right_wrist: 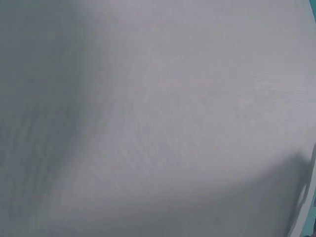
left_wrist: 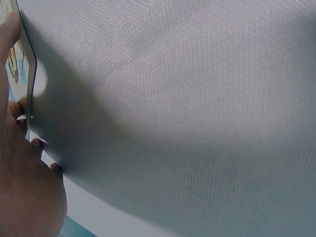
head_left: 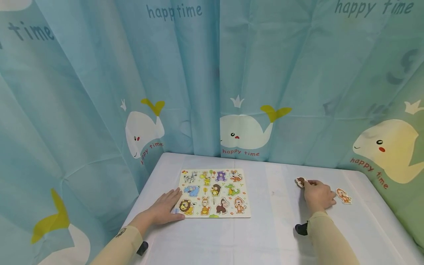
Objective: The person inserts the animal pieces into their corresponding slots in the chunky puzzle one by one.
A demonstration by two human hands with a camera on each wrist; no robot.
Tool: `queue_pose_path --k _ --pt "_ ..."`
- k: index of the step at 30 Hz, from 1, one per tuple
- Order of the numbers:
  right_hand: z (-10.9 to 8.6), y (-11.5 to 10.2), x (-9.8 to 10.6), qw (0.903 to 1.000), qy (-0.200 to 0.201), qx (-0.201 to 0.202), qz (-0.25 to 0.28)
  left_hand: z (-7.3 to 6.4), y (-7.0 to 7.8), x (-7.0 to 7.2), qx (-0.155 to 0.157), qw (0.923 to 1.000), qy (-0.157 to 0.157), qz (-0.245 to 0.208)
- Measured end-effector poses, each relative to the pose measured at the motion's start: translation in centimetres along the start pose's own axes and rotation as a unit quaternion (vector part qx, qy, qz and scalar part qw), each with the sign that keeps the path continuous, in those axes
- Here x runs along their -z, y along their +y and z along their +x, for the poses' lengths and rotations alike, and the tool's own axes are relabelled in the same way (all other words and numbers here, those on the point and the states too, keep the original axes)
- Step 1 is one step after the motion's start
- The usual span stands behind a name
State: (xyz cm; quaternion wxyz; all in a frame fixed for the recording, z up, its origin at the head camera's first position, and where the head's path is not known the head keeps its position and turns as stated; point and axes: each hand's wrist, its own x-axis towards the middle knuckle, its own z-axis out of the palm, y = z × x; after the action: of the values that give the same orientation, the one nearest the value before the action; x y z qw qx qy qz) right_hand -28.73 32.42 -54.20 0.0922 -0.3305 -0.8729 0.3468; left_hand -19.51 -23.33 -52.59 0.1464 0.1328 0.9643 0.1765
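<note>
A flat animal puzzle board point(head_left: 205, 215) lies on the white-covered table, with several animals on it in rows. My left hand point(head_left: 163, 208) rests at its left edge, fingers extended and thumb near the front corner. In the left wrist view, the left hand point(left_wrist: 24, 187) is beside the board's edge point(left_wrist: 32, 74). To the right, my right hand point(head_left: 318, 195) pinches a small brown animal puzzle piece point(head_left: 300, 182) between thumb and fingers. Just right of that hand lies an orange monkey puzzle piece point(head_left: 343, 196). The right wrist view does not show the hand.
Blue curtains point(head_left: 198, 81) with whale prints hang behind and beside the table point(head_left: 265, 239). Black wrist straps or mounts point(head_left: 301, 229) show at both forearms. A thin pale edge point(right_wrist: 303, 202) crosses the lower right corner of the right wrist view.
</note>
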Motion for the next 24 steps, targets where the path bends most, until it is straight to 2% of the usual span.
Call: queue_pose_path --k 4,12,24 --pt "-0.1 -0.3 0.1 0.9997 -0.007 0.024 0.006 -0.1 0.0 0.1 -0.003 1.0000 0.002 -0.004" --pt "-0.6 -1.5 -0.4 0.9947 -0.014 0.102 0.001 -0.1 0.1 0.0 -0.002 1.0000 0.002 -0.004" --pt "-2.9 -4.1 -1.7 0.9782 -0.008 0.207 0.013 0.1 -0.1 -0.2 -0.003 1.0000 0.007 0.000"
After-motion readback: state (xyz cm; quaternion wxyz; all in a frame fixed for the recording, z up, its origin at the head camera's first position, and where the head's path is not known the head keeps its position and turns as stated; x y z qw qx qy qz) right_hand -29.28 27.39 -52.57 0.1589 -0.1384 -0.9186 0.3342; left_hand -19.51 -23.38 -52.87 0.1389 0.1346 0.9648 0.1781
